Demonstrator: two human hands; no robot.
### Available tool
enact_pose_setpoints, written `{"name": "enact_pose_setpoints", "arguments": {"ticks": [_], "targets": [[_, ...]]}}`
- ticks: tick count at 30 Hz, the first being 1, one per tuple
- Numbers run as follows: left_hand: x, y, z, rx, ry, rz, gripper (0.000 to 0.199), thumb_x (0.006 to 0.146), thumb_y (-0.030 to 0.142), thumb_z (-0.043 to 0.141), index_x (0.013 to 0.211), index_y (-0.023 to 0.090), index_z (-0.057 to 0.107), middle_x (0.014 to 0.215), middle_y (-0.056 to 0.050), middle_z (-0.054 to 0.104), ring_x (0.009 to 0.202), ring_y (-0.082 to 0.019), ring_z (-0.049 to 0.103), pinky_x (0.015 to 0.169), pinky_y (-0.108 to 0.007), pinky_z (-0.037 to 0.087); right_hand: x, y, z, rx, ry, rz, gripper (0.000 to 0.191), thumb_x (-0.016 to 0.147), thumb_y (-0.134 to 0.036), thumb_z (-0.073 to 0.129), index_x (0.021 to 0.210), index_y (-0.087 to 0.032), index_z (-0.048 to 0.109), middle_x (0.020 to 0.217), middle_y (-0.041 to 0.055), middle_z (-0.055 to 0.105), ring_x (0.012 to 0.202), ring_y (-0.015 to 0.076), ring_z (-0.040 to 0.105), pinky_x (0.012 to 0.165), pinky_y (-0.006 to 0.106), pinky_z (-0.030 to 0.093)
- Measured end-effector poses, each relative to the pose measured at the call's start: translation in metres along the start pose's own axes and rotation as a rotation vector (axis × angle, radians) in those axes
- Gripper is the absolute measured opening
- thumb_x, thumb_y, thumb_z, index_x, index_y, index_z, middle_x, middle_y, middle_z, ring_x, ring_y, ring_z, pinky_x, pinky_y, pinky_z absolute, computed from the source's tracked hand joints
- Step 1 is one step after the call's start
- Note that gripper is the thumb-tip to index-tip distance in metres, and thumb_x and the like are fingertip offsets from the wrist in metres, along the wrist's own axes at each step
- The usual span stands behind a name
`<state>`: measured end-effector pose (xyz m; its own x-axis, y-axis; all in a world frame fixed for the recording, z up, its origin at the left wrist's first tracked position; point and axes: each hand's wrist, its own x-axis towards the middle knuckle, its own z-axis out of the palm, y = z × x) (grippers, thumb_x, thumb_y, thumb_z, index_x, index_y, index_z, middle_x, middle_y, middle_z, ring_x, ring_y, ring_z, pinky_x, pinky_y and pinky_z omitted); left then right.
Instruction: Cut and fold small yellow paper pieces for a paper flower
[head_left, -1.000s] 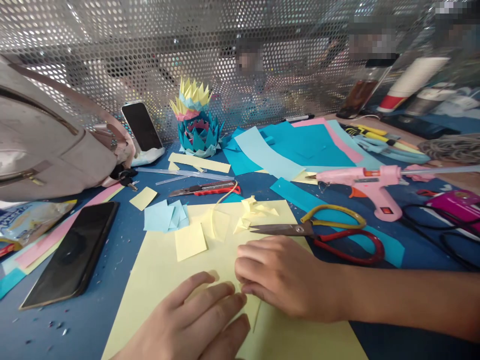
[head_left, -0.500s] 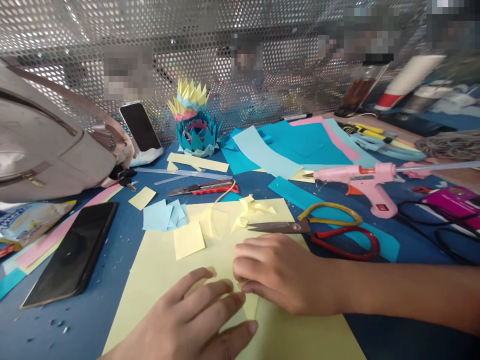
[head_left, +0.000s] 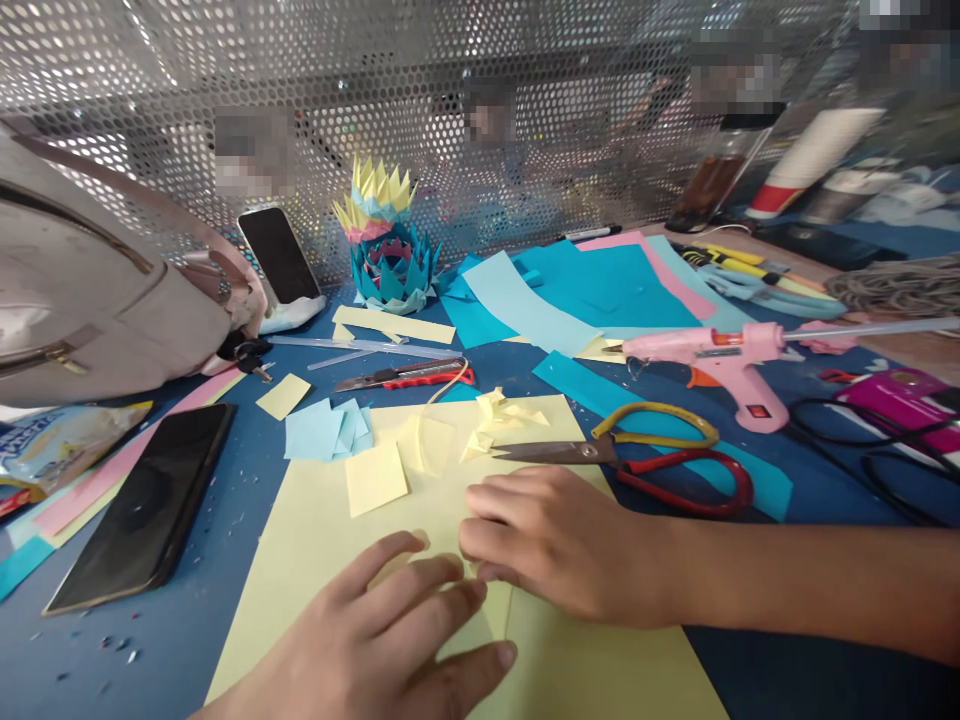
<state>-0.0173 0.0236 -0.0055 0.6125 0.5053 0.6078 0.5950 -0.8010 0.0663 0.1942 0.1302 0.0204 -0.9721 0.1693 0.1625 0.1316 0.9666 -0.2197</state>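
Observation:
A large sheet of pale yellow paper (head_left: 292, 590) lies in front of me. On it, my right hand (head_left: 547, 545) has its fingers curled and pressed onto a small piece of yellow paper (head_left: 496, 610), most of which the hands hide. My left hand (head_left: 390, 630) rests at the same piece, palm down, fingers apart and thumb stretched out. Just beyond my right hand lie scissors (head_left: 592, 452) with one yellow and one red handle. Folded yellow paper points (head_left: 499, 415), a yellow paper square (head_left: 376, 478) and several light blue squares (head_left: 326, 430) lie at the sheet's far end.
A blue and yellow folded-paper model (head_left: 394, 260) stands by the perforated metal panel (head_left: 172, 60). Around are a red utility knife (head_left: 427, 374), a pink glue gun (head_left: 720, 355), blue paper sheets (head_left: 600, 290), a phone (head_left: 142, 510), a backpack (head_left: 97, 280) and a dark cable (head_left: 870, 470).
The hands keep almost the same pose over the small yellow piece, the right one a touch further left. The scissors and glue gun appear slightly more to the left in view.

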Motion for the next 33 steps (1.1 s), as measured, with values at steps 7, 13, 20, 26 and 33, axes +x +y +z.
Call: {"name": "enact_pose_setpoints", "arguments": {"ticks": [7,13,20,26,33], "targets": [[-0.002,0.002,0.004,0.02,0.011,-0.027,0.023,0.107,0.033,0.05,0.11,0.029,0.073,0.102,0.0,0.07,0.101,-0.017,0.065,0.108,-0.037,0.043,0.0,-0.001,0.0,0.003,0.001,0.016,0.019,0.106,-0.029,0.046,0.092,-0.018,0.055,0.087,0.0017,0.056,0.07,0.0168,0.044,0.06,0.031,0.027],[0.001,-0.003,-0.005,-0.076,-0.042,0.009,0.031,0.109,0.028,0.043,0.119,0.024,0.072,0.101,-0.002,0.073,0.104,-0.018,0.065,0.106,-0.037,0.045,0.0,-0.002,-0.001,0.008,-0.003,0.019,0.02,0.105,-0.028,0.046,0.09,-0.019,0.055,0.086,0.0013,0.056,0.069,0.0167,0.044,0.061,0.031,0.03],[-0.002,-0.008,-0.011,-0.084,-0.081,0.039,0.031,0.109,0.03,0.044,0.118,0.016,0.07,0.112,-0.006,0.074,0.114,-0.019,0.065,0.112,-0.038,0.043,0.0,-0.002,-0.001,-0.015,0.002,0.013,0.021,0.106,-0.028,0.044,0.09,-0.018,0.055,0.086,0.0017,0.056,0.069,0.0165,0.044,0.061,0.03,0.03],[-0.004,-0.006,-0.007,-0.119,-0.067,0.013,0.041,0.111,0.034,0.036,0.115,0.016,0.072,0.115,-0.006,0.074,0.113,-0.019,0.064,0.112,-0.04,0.043,0.0,-0.002,-0.001,-0.006,0.003,0.014,0.022,0.106,-0.029,0.044,0.09,-0.019,0.054,0.086,0.0015,0.056,0.069,0.0167,0.044,0.061,0.031,0.03],[-0.006,-0.006,-0.008,-0.088,-0.094,0.026,0.036,0.11,0.029,0.038,0.118,0.018,0.072,0.118,-0.005,0.073,0.116,-0.019,0.063,0.113,-0.042,0.043,0.0,-0.004,-0.001,-0.01,-0.01,0.036,0.021,0.106,-0.029,0.045,0.091,-0.019,0.055,0.087,0.002,0.057,0.07,0.0167,0.046,0.061,0.031,0.029]]}}
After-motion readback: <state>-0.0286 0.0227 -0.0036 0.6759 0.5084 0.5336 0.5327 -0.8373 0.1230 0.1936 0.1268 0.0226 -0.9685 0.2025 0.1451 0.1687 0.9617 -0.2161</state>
